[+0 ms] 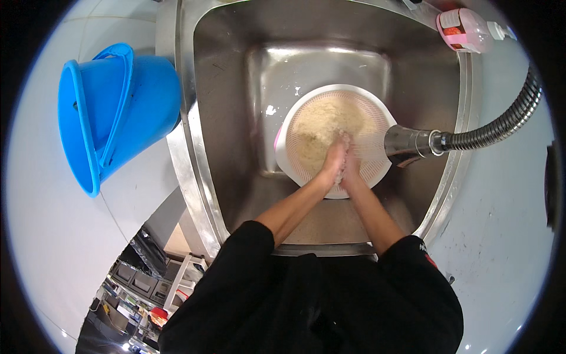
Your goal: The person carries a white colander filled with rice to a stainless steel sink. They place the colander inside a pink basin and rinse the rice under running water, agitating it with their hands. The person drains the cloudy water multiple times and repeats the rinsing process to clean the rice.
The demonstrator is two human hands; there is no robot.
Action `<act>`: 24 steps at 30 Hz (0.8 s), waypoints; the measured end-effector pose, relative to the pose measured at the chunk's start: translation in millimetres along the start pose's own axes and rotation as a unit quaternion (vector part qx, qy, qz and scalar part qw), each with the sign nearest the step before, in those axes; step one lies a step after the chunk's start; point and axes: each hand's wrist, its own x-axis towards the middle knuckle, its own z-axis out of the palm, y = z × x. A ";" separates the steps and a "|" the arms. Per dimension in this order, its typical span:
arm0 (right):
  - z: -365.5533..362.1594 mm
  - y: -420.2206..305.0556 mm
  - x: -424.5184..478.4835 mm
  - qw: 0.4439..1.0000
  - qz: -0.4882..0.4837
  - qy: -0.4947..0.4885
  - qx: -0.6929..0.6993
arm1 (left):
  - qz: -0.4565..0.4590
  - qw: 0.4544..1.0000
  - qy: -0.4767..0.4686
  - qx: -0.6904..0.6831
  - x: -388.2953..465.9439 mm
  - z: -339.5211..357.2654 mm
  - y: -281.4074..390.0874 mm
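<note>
A white plastic colander (290,170) stands in the steel sink with pale, wet, rice-like grains (323,116) in it. My left hand (334,160) and my right hand (350,163) are pressed palm to palm over its near part, with some of the grains squeezed between them. Water sprays onto the hands and the grains from a metal spray head (409,144) just to the right. A pink edge shows under the colander's left side. The fingertips are blurred.
The sink's steel rim (199,177) surrounds the basin. A blue bucket (146,97) lies tipped on its side at the left. A pink pump bottle (462,31) is at the back right corner. The flexible metal hose (499,126) arches in from the right.
</note>
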 end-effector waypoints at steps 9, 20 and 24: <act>-57.8 84.9 162.9 0.840 -0.508 -0.029 -0.189 | 0.134 0.979 -0.103 0.113 76.7 -25.2 -53.3; -7.0 23.9 160.6 0.961 -0.196 -0.148 -0.128 | 0.189 0.981 0.044 -0.002 173.8 -71.8 -50.5; -5.2 41.7 105.6 0.958 -0.192 -0.212 -0.028 | 0.188 0.981 0.029 -0.038 133.8 -46.3 -21.0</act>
